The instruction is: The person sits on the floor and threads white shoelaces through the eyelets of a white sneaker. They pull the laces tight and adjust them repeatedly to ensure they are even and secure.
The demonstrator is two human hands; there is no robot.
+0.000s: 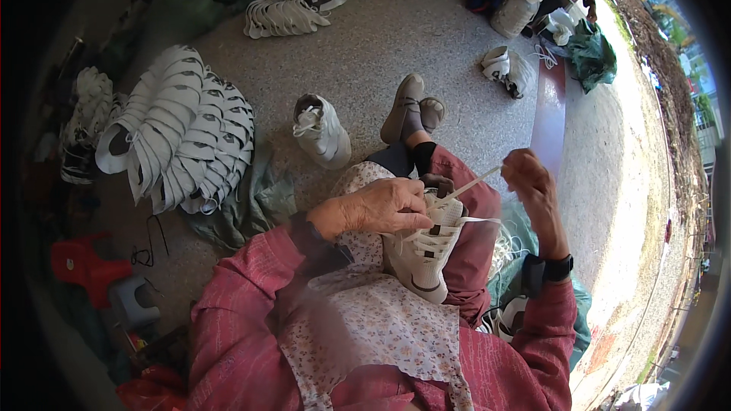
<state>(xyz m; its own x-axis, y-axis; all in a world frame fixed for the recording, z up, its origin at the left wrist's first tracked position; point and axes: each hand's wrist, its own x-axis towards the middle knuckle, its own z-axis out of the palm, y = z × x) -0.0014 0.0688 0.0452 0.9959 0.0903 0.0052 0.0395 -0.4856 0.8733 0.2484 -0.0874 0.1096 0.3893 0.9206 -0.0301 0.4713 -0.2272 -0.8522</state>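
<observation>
A cream-white sneaker (423,265) rests on my lap, its toe toward me and its dark-lined opening facing away. My left hand (384,207) is closed at the sneaker's upper, thumb and fingers by the eyelets; its fingertips are partly hidden. Out to the right, my right hand (530,175) is raised and pinches the end of a flat pale shoelace (474,186), which runs taut from the sneaker's eyelets. A second loose lace end (481,220) sticks out to the right of the sneaker. Beneath it lies my floral apron (373,320).
Another laced white sneaker (323,135) stands on the speckled floor (365,46) ahead. Big nested stacks of white shoe uppers (186,133) sit at the left, with a smaller stack (293,9) beyond. A red plastic stool (87,266) is far left. Loose laces (504,250) lie by my right leg.
</observation>
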